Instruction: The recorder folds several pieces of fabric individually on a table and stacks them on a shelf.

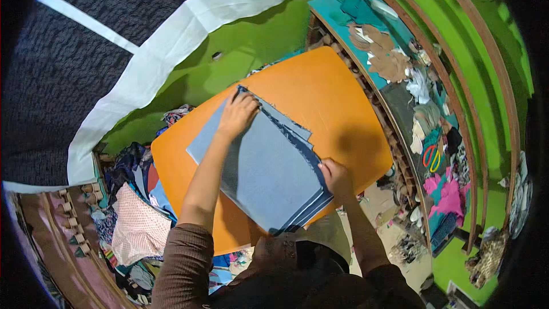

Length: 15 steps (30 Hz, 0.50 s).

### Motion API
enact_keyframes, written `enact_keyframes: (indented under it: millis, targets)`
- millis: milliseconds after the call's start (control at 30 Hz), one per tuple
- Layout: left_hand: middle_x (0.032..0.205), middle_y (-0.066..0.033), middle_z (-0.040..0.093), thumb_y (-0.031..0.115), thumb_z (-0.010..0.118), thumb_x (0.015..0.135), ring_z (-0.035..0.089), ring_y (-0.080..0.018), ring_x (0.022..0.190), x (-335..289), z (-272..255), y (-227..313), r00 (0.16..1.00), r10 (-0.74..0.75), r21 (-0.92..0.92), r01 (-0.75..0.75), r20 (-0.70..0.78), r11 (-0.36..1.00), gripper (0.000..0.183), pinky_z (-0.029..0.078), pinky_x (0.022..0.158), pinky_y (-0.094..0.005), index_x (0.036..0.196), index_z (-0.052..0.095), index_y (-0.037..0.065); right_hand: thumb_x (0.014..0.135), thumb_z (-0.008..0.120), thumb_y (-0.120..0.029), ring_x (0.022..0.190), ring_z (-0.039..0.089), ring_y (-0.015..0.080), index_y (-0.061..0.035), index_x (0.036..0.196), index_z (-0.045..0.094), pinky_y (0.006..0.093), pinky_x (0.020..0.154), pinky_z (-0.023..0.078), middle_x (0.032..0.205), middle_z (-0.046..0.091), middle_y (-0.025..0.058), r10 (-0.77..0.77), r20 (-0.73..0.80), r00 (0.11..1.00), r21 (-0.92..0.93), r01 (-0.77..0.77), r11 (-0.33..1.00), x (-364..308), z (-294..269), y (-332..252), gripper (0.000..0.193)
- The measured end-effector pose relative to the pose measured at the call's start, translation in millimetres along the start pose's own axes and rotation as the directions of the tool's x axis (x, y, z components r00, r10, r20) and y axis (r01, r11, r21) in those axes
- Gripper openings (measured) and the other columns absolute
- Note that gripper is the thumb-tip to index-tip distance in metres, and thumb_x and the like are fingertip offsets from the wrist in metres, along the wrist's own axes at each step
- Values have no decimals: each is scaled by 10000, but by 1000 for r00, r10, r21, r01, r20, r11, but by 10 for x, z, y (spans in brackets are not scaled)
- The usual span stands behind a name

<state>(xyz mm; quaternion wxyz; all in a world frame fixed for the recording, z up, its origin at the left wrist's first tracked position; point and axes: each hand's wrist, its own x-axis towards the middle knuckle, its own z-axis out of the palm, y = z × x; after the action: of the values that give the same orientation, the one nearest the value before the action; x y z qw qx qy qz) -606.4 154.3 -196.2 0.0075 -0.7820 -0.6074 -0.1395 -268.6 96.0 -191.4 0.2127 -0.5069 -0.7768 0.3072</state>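
Several layers of blue denim fabric (269, 166) lie spread over an orange table (337, 91), with dark frayed edges along the right side. At the far corner of the stack, my left hand (239, 115) has its fingers curled over the edge of the cloth. My right hand (335, 177) pinches the right-hand edge of the layers between thumb and fingers. Another denim piece sticks out from under the top one near the far right edge. The near corner of the stack reaches toward my body.
On the right, a shelf (394, 97) carries brown, white and pink fabric scraps and scissors with coloured handles (432, 158). Piled cloth, including a dotted pale pink piece (139, 226), lies left of the table. A green wall (229, 51) stands behind it.
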Motion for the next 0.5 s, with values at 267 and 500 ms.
enact_keyframes:
  millis: [267,500]
  targets:
    - [880,-28,583,209,573,827,532,-217,955,226,-134,-189,974,-109,79,127,-199,989,106,324,949,-459,856,581,107,842,569,-200,765,592,303,-28,894,578,388,681,449,803,605,146,81,-94,992,-6,-82,997,598,-75,63,180]
    - [1237,-79,492,239,525,840,386,-279,1220,128,-34,295,929,-304,131,335,-210,933,345,236,1022,-536,1169,509,135,809,582,-287,1260,332,345,-83,1224,464,610,1001,204,1308,405,191,-33,-230,973,-601,-115,791,546,392,-641,478]
